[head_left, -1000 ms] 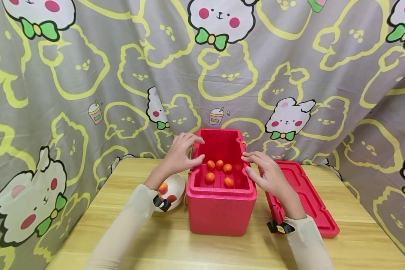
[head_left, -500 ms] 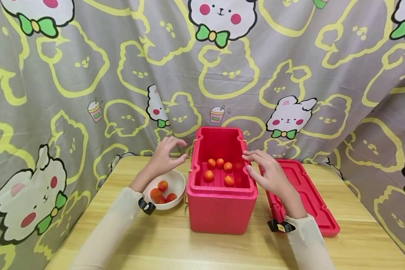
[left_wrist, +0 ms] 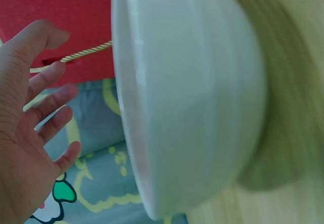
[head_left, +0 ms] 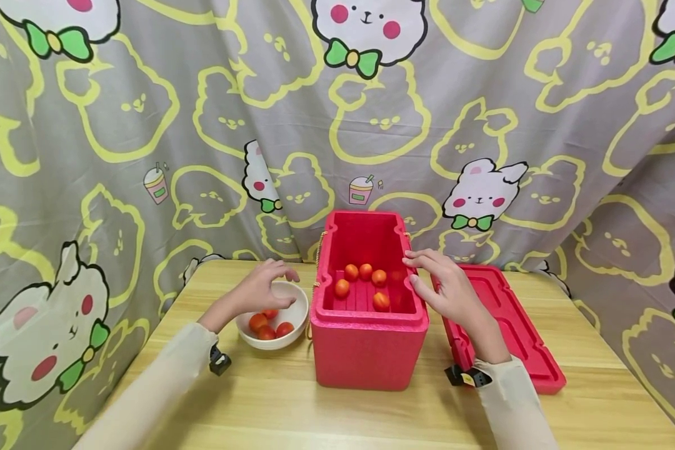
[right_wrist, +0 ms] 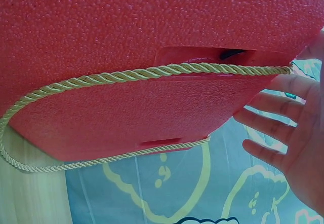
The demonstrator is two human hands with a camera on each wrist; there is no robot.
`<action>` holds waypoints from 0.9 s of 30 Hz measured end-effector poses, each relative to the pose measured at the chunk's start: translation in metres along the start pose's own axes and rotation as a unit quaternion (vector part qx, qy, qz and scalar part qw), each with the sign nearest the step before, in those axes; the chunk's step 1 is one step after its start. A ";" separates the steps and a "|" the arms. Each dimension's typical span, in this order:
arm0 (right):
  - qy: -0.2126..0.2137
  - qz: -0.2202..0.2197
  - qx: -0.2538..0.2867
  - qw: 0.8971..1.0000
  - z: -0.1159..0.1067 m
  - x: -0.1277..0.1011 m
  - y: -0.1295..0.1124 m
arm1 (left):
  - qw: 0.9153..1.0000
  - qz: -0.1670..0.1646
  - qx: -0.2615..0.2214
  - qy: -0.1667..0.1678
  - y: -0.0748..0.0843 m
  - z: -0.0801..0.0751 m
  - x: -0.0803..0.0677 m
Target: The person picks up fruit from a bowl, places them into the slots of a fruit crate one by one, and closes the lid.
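Observation:
Over the white bowl (head_left: 285,343) hovers my left hand (head_left: 263,287), its fingers loosely bent and apart, with nothing held. Several round orange-red fruits (head_left: 257,323) lie in that bowl, partly covered by the hand. In the left wrist view the bowl's outer wall (left_wrist: 197,102) fills the middle, beside the spread fingers. A tall red foam box (head_left: 365,356) stands uncovered, with several small orange-red fruits (head_left: 379,278) on its floor. My right hand (head_left: 450,290) rests thumb and fingertips on the box's right rim; the right wrist view shows its other fingers extended beside the outer wall.
A red lid (head_left: 531,350) lies on the wooden table (head_left: 259,400), right of the box. Gold rope (right_wrist: 126,76) hangs along the box's side. Behind the table hangs a grey patterned curtain (head_left: 304,125).
My left hand has moved left and down from the box's left rim to over the bowl. One fruit in the box has rolled left. My right hand has stayed on the rim.

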State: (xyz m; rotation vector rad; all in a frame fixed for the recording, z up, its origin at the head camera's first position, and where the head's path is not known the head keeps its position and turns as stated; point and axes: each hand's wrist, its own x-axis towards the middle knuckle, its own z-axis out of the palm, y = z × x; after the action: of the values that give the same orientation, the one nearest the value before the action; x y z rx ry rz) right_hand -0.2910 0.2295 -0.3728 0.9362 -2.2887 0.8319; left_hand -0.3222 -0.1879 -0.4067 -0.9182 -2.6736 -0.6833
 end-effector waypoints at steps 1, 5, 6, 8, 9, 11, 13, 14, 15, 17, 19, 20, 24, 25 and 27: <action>0.000 0.000 0.000 1.000 0.000 0.000 0.000 | 1.000 0.004 0.003 -0.011 -0.001 0.001 -0.002; 0.002 -0.002 0.001 1.000 0.000 0.000 0.000 | 0.998 0.017 0.013 -0.054 -0.004 0.007 -0.010; 0.002 -0.002 0.002 1.000 0.000 0.001 0.000 | 0.998 0.020 0.016 -0.064 -0.005 0.009 -0.012; 0.002 -0.002 0.002 1.000 0.000 0.001 -0.001 | 0.996 0.018 0.020 -0.087 -0.005 0.012 -0.015; 0.002 -0.002 0.002 1.000 0.000 0.001 -0.001 | 0.995 0.015 0.023 -0.098 -0.005 0.014 -0.016; 0.002 -0.002 0.002 1.000 0.000 0.001 -0.001 | 0.993 0.007 0.030 -0.117 -0.005 0.017 -0.018; 0.002 -0.002 0.002 1.000 0.000 0.001 -0.001 | 0.991 0.003 0.038 -0.125 -0.005 0.020 -0.019; 0.002 -0.002 0.002 1.000 0.001 0.001 -0.001 | 0.991 0.000 0.043 -0.126 -0.004 0.021 -0.019; 0.002 -0.002 0.003 1.000 0.001 0.001 -0.001 | 0.991 0.001 0.049 -0.124 -0.004 0.022 -0.019; 0.002 -0.002 0.004 1.000 0.001 0.000 -0.001 | 0.991 0.002 0.060 -0.118 -0.003 0.023 -0.018; 0.002 -0.002 0.004 1.000 0.001 0.000 0.000 | 0.991 0.004 0.070 -0.110 -0.003 0.023 -0.018; 0.002 -0.002 0.003 1.000 0.001 0.000 0.000 | 0.991 0.005 0.076 -0.107 -0.004 0.023 -0.018; 0.002 -0.003 0.002 1.000 0.000 0.000 0.000 | 0.991 0.005 0.092 -0.097 -0.007 0.024 -0.017; 0.002 -0.003 0.001 1.000 0.000 0.000 0.000 | 0.991 0.004 0.094 -0.096 -0.008 0.024 -0.018; 0.001 -0.002 0.001 1.000 0.000 0.001 -0.001 | 0.990 0.004 0.101 -0.093 -0.010 0.024 -0.018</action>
State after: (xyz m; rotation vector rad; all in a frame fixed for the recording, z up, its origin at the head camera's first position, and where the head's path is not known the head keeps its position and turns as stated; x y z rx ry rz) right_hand -0.2909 0.2289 -0.3720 0.9394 -2.2844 0.8330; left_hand -0.3161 -0.1923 -0.4379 -0.9795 -2.8325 -0.3291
